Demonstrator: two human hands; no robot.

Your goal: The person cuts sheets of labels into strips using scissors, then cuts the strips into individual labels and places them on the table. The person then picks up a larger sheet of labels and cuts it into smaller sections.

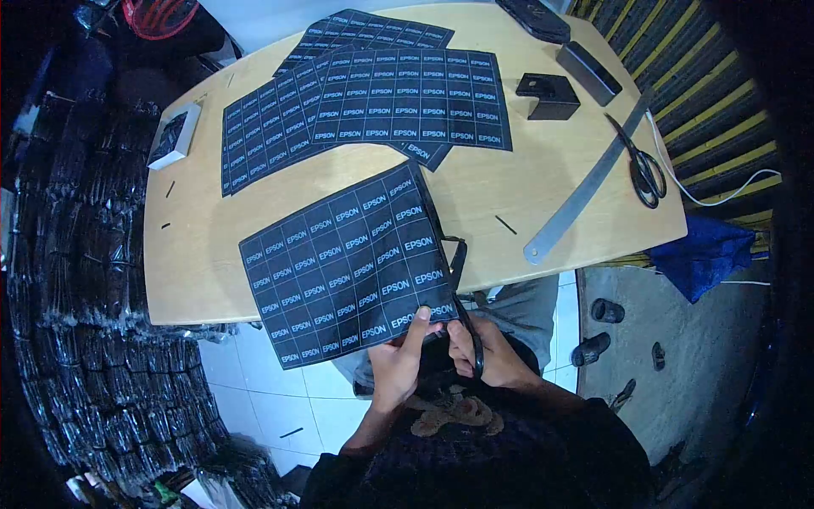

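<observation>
A black sheet printed with rows of EPSON labels (339, 267) slants over the table's front edge. My left hand (403, 360) grips its lower right corner, thumb on top and fingers underneath. Close beside it on the right, my right hand (487, 352) is closed around black-handled scissors (468, 327), whose upper part lies along the sheet's right edge. A narrow dark strip runs beside that edge; whether it is cut free is unclear. More EPSON sheets (415, 97) lie overlapping farther back on the wooden table (381, 204).
On the table's right are a metal ruler (585, 187), a second pair of scissors (644, 170), a black box (549, 97) and dark cases (589, 72). A small white box (175, 136) sits at the left edge. Bundled dark plastic (85, 254) is stacked left of the table.
</observation>
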